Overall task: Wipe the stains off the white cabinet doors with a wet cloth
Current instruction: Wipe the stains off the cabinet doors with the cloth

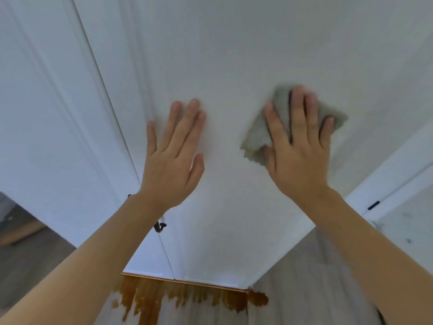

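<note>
Cloth (262,127) on the cabinet door (234,55), right of left hand (171,158).

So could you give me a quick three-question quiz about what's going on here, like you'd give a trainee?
1. True or false: the left hand holds the cloth.
2. Which hand presses the cloth on the cabinet door? A) left B) right C) both
3. Fill in: the brown stain lies on the floor at the door's ____ edge.

Key: 1 false, the left hand rests flat and bare on the door. 2 B, the right hand. 3 bottom.
</note>
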Demonstrator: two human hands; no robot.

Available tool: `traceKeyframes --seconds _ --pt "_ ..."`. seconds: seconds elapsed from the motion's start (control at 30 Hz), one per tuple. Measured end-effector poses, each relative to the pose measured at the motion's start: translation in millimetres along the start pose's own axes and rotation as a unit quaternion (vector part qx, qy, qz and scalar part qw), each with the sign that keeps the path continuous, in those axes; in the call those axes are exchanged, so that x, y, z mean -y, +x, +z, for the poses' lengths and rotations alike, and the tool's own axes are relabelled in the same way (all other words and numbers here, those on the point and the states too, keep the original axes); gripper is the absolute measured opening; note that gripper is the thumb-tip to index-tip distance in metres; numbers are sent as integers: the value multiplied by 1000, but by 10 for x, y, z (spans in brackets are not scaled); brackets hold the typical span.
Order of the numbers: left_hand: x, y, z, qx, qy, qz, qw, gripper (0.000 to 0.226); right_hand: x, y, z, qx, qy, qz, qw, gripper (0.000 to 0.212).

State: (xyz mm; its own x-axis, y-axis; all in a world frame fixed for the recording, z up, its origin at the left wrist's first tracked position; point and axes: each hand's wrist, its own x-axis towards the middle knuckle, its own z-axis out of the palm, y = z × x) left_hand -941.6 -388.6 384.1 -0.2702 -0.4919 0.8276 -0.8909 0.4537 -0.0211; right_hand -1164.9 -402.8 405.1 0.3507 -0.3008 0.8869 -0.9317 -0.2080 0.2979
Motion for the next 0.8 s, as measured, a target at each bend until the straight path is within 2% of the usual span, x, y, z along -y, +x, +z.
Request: traceKeyframes --seconds 0.07,0.13,0.2,0.27,0.37,0.47,0.53,0.6,0.63,0.7,0.8 --pt "108 -25 -48 -9 -5 -40 999 58 147 451 -11 -80 -1 80 994 49" --pt "222 -131 -37 -14 -12 -81 997 59 344 672 27 -122 -10 143 982 47" --pt "318 -295 39 -13 -6 -98 995 59 534 628 134 -134 -16 146 980 48" --pt "395 -532 141 -6 -6 -100 995 58 777 345 321 -113 -14 66 991 50" --pt "435 -862 220 16 -13 -99 995 57 1159 -385 605 -10 -21 -91 996 58" --pt "530 -1233 298 61 -2 -93 994 58 1479 -1308 866 126 -92 -276 948 73" --pt "567 -1394 337 84 7 -73 994 59 1483 -1599 900 170 -104 -332 922 71" --pt "640 -1514 348 98 12 -56 994 58 1457 -1501 870 155 -89 -324 929 71" --pt "659 -1544 351 101 13 -47 994 59 1441 -1321 829 126 -74 -294 945 72" --pt "649 -1557 381 102 9 -27 994 62 1388 -862 742 50 -20 -175 983 69" --pt "656 -1547 456 84 3 -25 996 66 1448 -367 729 -28 1 -43 999 65"
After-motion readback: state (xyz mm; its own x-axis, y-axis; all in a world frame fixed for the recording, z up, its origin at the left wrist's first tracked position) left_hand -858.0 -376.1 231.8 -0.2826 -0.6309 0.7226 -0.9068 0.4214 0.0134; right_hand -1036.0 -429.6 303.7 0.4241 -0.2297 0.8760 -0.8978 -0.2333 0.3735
